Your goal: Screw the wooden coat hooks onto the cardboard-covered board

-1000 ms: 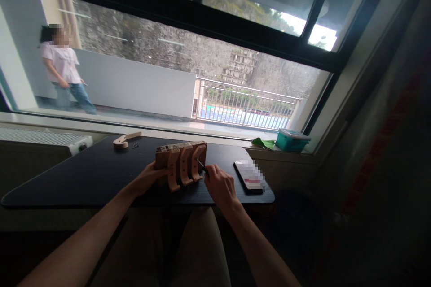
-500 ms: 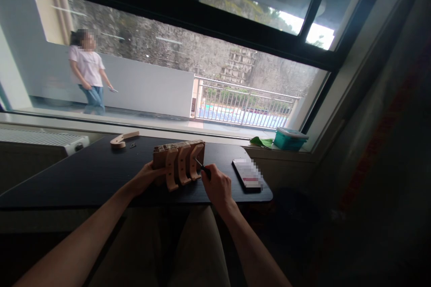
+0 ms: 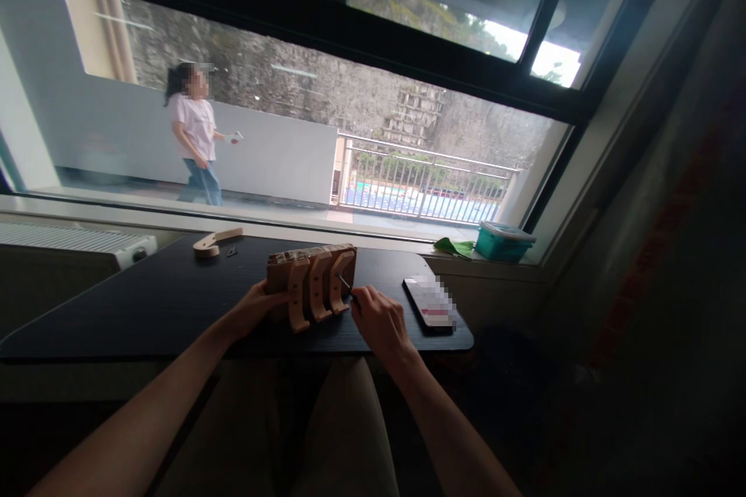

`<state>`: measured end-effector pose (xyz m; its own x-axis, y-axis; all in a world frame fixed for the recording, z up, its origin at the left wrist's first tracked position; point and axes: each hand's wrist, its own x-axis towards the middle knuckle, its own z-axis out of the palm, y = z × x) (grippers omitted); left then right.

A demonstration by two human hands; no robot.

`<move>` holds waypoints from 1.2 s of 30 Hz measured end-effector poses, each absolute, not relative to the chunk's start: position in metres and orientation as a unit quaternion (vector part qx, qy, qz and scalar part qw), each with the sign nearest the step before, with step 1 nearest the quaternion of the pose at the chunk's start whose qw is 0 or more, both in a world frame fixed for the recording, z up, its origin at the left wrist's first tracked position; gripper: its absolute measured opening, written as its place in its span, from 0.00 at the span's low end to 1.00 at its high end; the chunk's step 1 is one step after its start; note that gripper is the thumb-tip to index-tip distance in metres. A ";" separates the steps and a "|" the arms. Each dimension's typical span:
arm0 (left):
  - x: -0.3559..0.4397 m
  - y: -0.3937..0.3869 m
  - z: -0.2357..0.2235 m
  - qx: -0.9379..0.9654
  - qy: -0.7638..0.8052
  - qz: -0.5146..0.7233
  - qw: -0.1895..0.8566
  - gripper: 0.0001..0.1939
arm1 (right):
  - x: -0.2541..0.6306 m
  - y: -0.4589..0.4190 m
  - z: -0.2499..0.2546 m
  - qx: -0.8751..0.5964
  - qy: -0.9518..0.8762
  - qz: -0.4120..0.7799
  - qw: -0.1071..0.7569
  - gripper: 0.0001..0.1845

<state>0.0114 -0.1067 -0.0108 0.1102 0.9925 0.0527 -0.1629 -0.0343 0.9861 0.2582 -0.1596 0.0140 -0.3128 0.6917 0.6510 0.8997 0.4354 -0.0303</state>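
Observation:
My left hand grips the lower left of a brown wooden board, which stands tilted on the dark table. Three curved wooden hooks sit side by side on the board's front: a left hook, a middle hook and a right hook. My right hand is closed round the handle of a screwdriver, its shaft reaching the upper part of the right hook. The tip's contact with a screw is too small to make out.
A loose wooden hook and a few screws lie at the table's back left. A phone rests at the right. On the sill are a teal box and a green cloth. Outside the window walks a person.
The right hand's fingers have shifted round the screwdriver handle, while its tip stays at the right hook. The left hand keeps its hold. Outside, the person has walked rightward.

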 end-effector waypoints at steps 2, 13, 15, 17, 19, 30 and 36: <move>0.012 -0.107 -0.010 0.496 0.419 0.520 0.555 0.24 | 0.259 -0.159 0.013 -0.494 -0.792 -0.181 0.309 0.04; 0.011 -0.108 -0.010 0.502 0.427 0.517 0.546 0.27 | 0.251 -0.161 0.004 -0.567 -0.729 -0.056 0.381 0.09; 0.011 -0.108 -0.010 0.501 0.432 0.517 0.542 0.28 | 0.250 -0.160 0.002 -0.580 -0.713 -0.039 0.392 0.11; 0.011 -0.108 -0.009 0.501 0.434 0.517 0.541 0.28 | 0.251 -0.160 0.003 -0.583 -0.713 -0.042 0.387 0.11; 0.012 -0.108 -0.009 0.501 0.432 0.518 0.542 0.28 | 0.252 -0.162 0.005 -0.568 -0.732 -0.065 0.370 0.11; 0.013 -0.110 -0.007 0.505 0.423 0.521 0.542 0.22 | 0.257 -0.160 0.003 -0.490 -0.785 -0.176 0.336 0.06; 0.014 -0.111 -0.005 0.506 0.429 0.515 0.542 0.22 | 0.253 -0.163 -0.002 -0.537 -0.747 -0.072 0.385 0.09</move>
